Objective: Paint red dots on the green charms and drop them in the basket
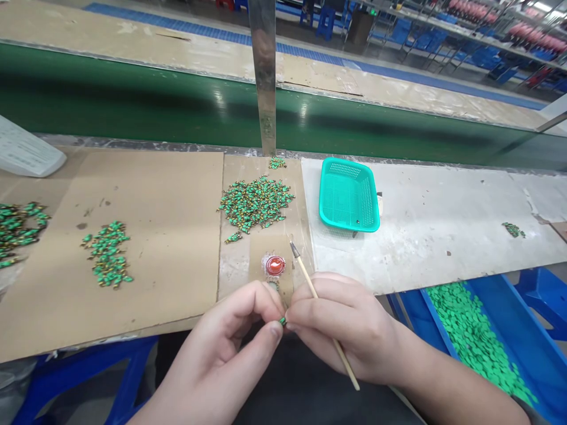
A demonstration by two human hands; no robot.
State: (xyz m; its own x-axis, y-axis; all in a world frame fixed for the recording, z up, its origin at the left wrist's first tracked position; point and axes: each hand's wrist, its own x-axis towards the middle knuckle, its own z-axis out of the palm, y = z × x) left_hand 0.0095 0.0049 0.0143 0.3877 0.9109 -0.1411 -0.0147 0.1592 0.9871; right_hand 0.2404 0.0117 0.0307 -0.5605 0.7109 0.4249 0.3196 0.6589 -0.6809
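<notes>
Green piece (pixel 282 321) pinched in left grip (pixel 224 333), right grip (pixel 357 321) just beside it, holding brush (pixel 305 273)

Head view faces forward and down, seemingly close above both hands (pixel 234 339) (pixel 349 327).

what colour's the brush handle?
The brush handle is pale tan; it shows best in the head view.

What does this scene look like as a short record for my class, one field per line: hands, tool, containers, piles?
Left hand: pinching a small green piece
Right hand: holding a brush, fingertips at that piece
Brush tip: pointing away from the person
Red dish: beyond the hands; contents glossy
Basket: teal, on the table's pale right side
Largest pile wholly in view: green-and-gold pieces, left of the basket
Blue tray: lower right, holding green discs
</notes>
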